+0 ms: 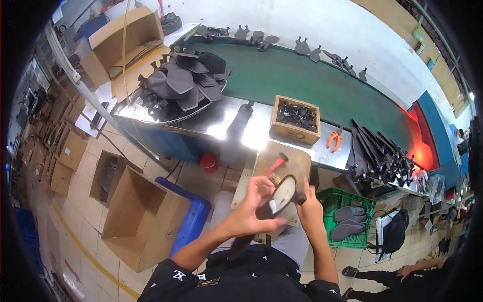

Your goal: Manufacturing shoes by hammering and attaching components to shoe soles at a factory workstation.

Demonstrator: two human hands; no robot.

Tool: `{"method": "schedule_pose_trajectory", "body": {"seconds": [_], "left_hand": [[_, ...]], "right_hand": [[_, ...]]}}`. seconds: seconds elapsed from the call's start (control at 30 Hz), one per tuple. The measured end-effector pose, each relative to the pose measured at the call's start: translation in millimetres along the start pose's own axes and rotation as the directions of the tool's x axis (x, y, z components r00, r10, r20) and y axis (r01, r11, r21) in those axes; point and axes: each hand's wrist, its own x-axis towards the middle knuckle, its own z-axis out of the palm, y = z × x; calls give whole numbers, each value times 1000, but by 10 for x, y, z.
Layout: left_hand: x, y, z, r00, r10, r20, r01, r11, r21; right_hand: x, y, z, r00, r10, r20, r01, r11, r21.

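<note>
Above my lap, my right hand [309, 207] is closed at the right edge of an oval piece [285, 195] with a white face and a dark rim, beside a small black knob. My left hand [260, 209] is on the piece's left side, its fingers and thumb curved wide apart; I see no firm grip. Behind the piece, a hammer [277, 162] with a red handle lies on a tan work board [297, 160]. Just past the board stands a wooden box [297, 135] of small black parts [297, 115]. Orange-handled pliers [334, 141] lie right of it.
Dark grey sole-shaped pieces [178, 80] fill a wire basket at left; more [377, 153] are stacked at right. Behind runs a green conveyor belt [251, 68]. Cardboard boxes [138, 221], a blue stool [193, 221] and a green crate [347, 196] flank me. Someone's legs [377, 282] show lower right.
</note>
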Motion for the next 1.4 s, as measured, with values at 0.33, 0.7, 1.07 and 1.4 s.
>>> {"method": "schedule_pose_trajectory", "body": {"seconds": [0.33, 0.7, 1.07, 1.4], "left_hand": [[977, -1111, -381, 992, -35, -125, 122, 588, 799], [2758, -1236, -586, 930, 331, 159, -269, 319, 909], [2626, -868, -390, 997, -12, -71, 61, 662, 747], [914, 363, 506, 984, 143, 110, -179, 834, 522]], "right_hand": [[-1276, 802, -154, 830, 558, -19, -522, 786, 331], [-1176, 621, -397, 678, 724, 127, -449, 272, 851], [-529, 626, -521, 793, 607, 51, -312, 332, 890], [219, -68, -1052, 970, 242, 9, -52, 170, 984]]}}
